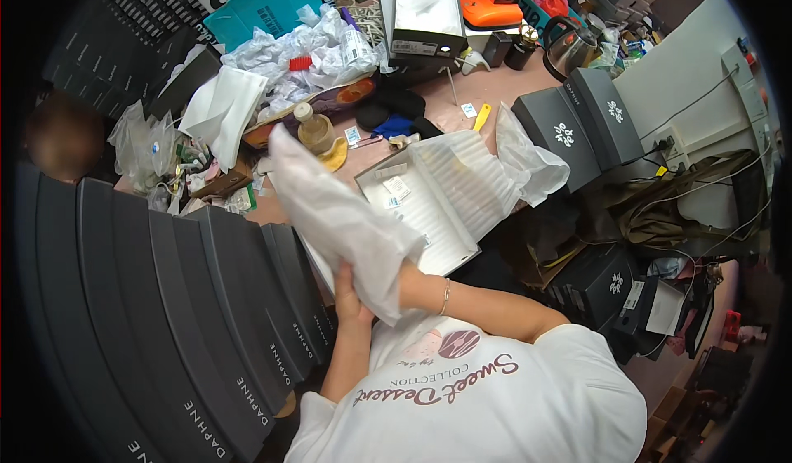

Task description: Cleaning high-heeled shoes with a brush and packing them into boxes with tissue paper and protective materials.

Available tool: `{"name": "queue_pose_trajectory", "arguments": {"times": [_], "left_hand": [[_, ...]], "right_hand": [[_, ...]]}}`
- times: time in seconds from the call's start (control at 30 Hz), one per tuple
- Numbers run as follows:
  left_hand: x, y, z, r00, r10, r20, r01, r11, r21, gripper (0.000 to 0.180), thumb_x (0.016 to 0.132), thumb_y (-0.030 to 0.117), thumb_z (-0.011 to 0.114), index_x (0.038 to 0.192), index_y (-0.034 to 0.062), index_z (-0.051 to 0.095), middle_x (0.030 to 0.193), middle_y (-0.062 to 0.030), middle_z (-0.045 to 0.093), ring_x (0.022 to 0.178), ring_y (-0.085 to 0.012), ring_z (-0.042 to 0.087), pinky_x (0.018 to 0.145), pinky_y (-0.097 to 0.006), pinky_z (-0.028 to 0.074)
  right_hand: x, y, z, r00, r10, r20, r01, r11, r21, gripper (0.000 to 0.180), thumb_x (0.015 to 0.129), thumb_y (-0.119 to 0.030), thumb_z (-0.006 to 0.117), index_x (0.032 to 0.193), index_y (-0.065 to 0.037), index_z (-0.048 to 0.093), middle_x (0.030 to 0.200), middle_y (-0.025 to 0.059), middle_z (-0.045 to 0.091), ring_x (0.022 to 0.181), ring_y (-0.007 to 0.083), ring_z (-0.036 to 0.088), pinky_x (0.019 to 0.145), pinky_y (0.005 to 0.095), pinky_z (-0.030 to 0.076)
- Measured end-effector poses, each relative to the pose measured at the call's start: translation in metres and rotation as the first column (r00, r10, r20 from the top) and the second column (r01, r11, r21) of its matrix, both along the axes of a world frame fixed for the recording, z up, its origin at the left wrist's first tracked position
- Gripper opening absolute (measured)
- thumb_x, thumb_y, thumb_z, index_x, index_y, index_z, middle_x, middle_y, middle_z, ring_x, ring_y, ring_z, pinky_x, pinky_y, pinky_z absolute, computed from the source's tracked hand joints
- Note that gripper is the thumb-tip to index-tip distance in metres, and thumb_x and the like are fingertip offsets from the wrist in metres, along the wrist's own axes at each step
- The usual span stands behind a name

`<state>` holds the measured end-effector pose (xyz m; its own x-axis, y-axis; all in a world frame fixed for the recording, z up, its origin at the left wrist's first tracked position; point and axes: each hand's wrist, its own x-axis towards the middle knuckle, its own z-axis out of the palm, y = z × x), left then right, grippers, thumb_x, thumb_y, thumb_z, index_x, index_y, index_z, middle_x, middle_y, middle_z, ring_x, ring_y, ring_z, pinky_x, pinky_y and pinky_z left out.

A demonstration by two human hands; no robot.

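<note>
A long white wrapped bundle [342,207], of soft, thin, wrinkled paper or cloth, slants up and away from my chest. My left hand [351,300] is closed on its near left edge, with the thumb showing against the white material. My right hand [410,288] reaches to the bundle's near right side, and its fingers are hidden behind or within the folds. Whatever lies inside cannot be seen. Just beyond and right of the bundle, an open box [452,258] with a white inside rests on the table, a translucent sheet [466,174] draped over its right part.
Dark grey shoe boxes [177,298] stand in a row along my left. More boxes [561,133] sit at the right. Crumpled white paper [289,59], a pump bottle [313,129], a yellow-handled tool [483,116] and a kettle [571,48] occupy the table. Another person [66,137] is at far left.
</note>
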<state>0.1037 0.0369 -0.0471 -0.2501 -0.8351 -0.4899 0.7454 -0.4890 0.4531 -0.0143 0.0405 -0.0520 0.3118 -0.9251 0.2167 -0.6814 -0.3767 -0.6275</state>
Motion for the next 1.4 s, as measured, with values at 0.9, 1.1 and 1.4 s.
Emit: {"name": "queue_pose_trajectory", "arguments": {"times": [0.9,1.1,1.4], "left_hand": [[-0.123,-0.125,-0.106,-0.523,0.315,0.792,0.836,0.372,0.404,0.059,0.073,-0.001,0.061,0.129,0.0084,0.045,0.125,-0.0248,0.045,0.105,-0.0404,0.053,0.086,-0.045,0.049],[-0.125,-0.145,-0.118,-0.542,0.279,0.792,0.825,0.357,0.439,0.053,0.074,-0.002,0.059,0.124,0.0146,0.047,0.115,-0.0222,0.051,0.098,-0.0394,0.058,0.078,-0.045,0.051],[-0.134,-0.113,-0.067,-0.410,0.121,0.904,0.728,0.640,0.245,0.048,0.077,-0.007,0.048,0.122,0.0101,0.048,0.102,-0.0217,0.056,0.092,-0.0420,0.059,0.080,-0.048,0.048]], "right_hand": [[-0.266,0.075,0.020,-0.340,-0.642,0.687,0.009,0.729,0.685,0.040,0.093,-0.034,0.049,0.118,-0.003,0.055,0.103,0.0083,0.064,0.094,0.0197,0.063,0.082,0.0350,0.052],[-0.319,0.077,-0.005,-0.148,-0.745,0.650,-0.081,0.665,0.743,0.051,0.088,-0.022,0.058,0.130,0.000,0.041,0.116,0.0104,0.056,0.101,0.0195,0.059,0.084,0.0333,0.051],[-0.375,0.031,0.002,-0.018,-0.733,0.680,-0.077,0.679,0.730,0.055,0.086,-0.023,0.058,0.131,0.001,0.039,0.116,0.0123,0.056,0.101,0.0208,0.060,0.086,0.0340,0.050]]}}
